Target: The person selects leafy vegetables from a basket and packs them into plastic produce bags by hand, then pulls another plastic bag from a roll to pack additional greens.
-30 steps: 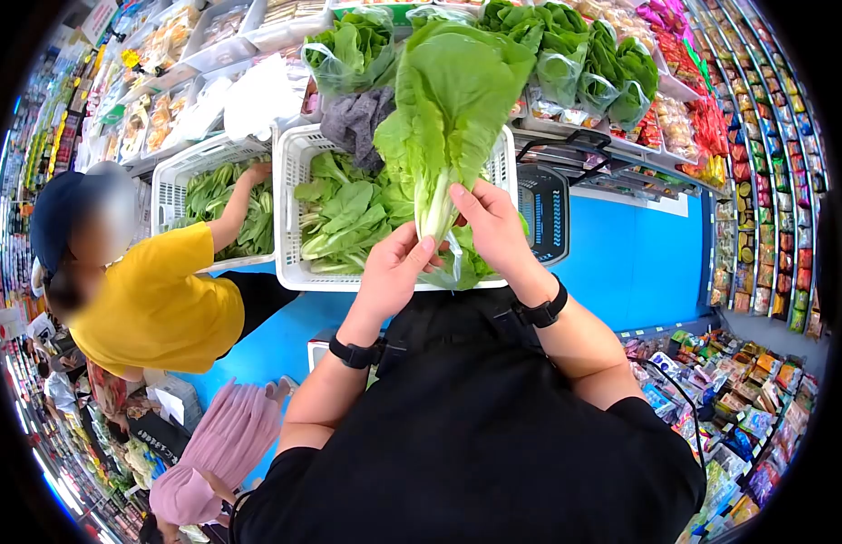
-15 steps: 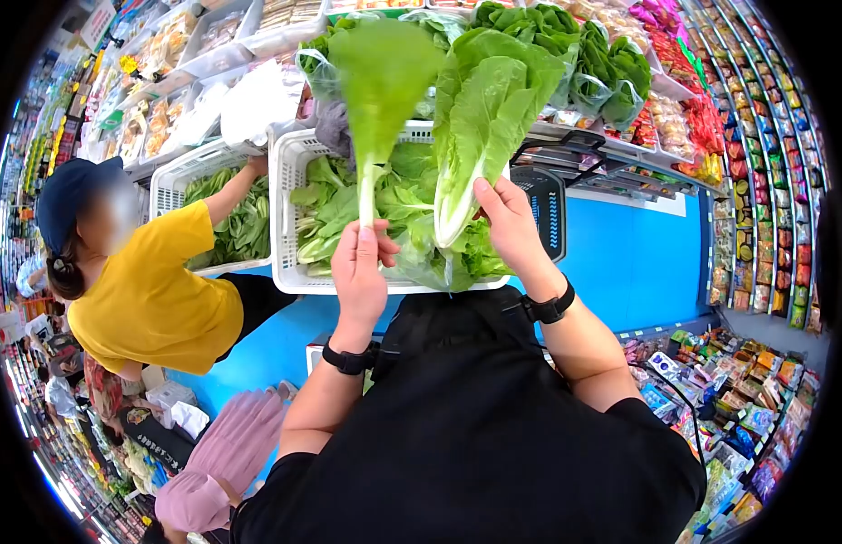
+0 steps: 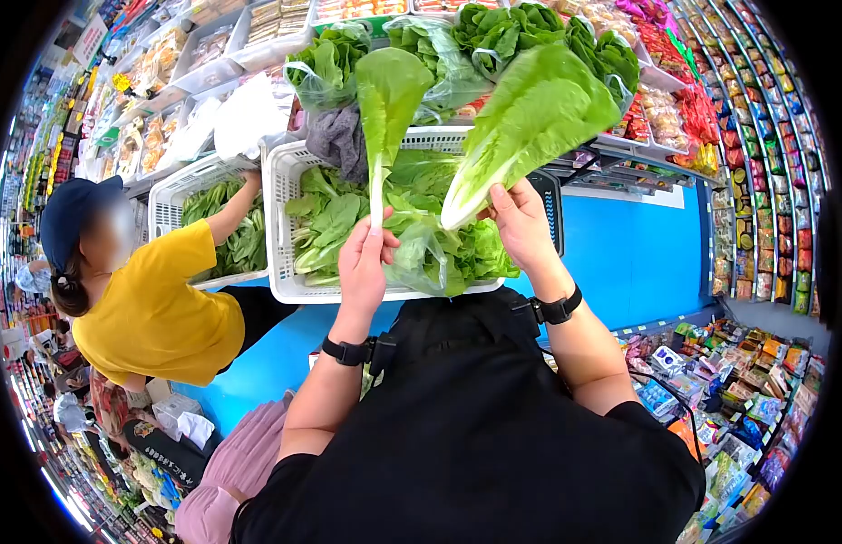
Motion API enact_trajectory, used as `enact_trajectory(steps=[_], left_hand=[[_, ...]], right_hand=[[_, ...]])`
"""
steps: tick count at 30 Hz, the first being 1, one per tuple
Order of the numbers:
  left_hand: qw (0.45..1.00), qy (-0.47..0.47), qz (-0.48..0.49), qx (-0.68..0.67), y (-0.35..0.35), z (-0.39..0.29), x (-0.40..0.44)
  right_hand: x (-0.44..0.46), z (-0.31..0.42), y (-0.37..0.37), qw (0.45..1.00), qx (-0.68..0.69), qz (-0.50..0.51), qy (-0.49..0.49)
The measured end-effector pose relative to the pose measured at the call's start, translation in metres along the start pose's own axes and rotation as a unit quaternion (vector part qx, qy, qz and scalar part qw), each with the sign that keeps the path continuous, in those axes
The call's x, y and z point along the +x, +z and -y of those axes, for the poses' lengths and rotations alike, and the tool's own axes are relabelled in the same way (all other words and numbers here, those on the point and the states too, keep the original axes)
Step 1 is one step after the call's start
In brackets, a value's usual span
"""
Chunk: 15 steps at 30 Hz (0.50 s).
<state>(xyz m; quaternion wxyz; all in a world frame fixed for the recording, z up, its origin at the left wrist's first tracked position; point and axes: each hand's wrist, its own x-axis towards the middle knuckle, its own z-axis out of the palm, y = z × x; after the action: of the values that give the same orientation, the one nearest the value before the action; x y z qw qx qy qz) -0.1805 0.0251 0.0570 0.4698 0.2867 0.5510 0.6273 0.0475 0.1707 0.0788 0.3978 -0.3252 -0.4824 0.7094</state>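
Observation:
My left hand [image 3: 365, 263] pinches the white stem of a single green leaf [image 3: 389, 104], which stands upright over the basket. Closed on the pale base of a larger lettuce head [image 3: 530, 127], my right hand [image 3: 522, 225] holds it tilted up to the right. Beneath both hands lies a white plastic basket [image 3: 285, 236] with loose leafy greens [image 3: 335, 218] in it. A clear plastic bag [image 3: 421, 263] with greens rests at the basket's near side, between my hands.
A person in a yellow shirt [image 3: 158, 308] reaches into a second white basket [image 3: 171, 204] of greens at left. Bagged greens [image 3: 326, 68] and a grey cloth [image 3: 337, 140] lie behind my basket. A person in pink [image 3: 248, 453] is at lower left. Packaged goods [image 3: 738, 399] fill the lower right.
The single leaf has come away from the lettuce head and is now in my left hand. My hands have moved apart, and the lettuce has shifted right with my right hand.

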Motion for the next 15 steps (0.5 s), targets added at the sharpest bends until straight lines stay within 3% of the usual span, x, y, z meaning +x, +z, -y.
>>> enact_trajectory(steps=[5, 7, 8, 9, 11, 12, 13, 14, 15], left_hand=[[0.982, -0.024, 0.010, 0.185, -0.002, 0.012, 0.038], [0.926, 0.133, -0.020, 0.351, 0.000, 0.023, 0.054], [0.861, 0.193, -0.080, 0.463, 0.003, 0.033, 0.057], [0.861, 0.195, -0.080, 0.462, 0.005, 0.027, 0.056], [0.909, 0.102, 0.033, 0.403, 0.011, -0.002, 0.046], [0.952, 0.009, 0.110, 0.286, 0.016, -0.014, 0.038], [0.952, 0.006, 0.110, 0.286, 0.023, -0.011, 0.030], [0.977, -0.073, 0.183, 0.076, 0.033, -0.007, 0.023], [0.948, -0.147, 0.245, -0.138, 0.041, -0.005, 0.017]], right_hand=[[0.000, -0.006, -0.022, 0.999, 0.029, -0.014, 0.000], [-0.003, -0.004, -0.026, 0.996, 0.086, 0.005, 0.024], [-0.003, -0.002, -0.028, 0.988, 0.144, 0.026, 0.046], [-0.003, -0.001, -0.029, 0.988, 0.143, 0.026, 0.044], [-0.007, 0.001, -0.030, 0.967, 0.229, 0.091, 0.071], [-0.010, 0.004, -0.025, 0.961, 0.250, 0.096, 0.072], [-0.011, 0.004, -0.025, 0.961, 0.251, 0.094, 0.073], [-0.011, 0.004, -0.025, 0.955, 0.253, 0.139, 0.065], [-0.010, 0.004, -0.024, 0.948, 0.254, 0.185, 0.054]])
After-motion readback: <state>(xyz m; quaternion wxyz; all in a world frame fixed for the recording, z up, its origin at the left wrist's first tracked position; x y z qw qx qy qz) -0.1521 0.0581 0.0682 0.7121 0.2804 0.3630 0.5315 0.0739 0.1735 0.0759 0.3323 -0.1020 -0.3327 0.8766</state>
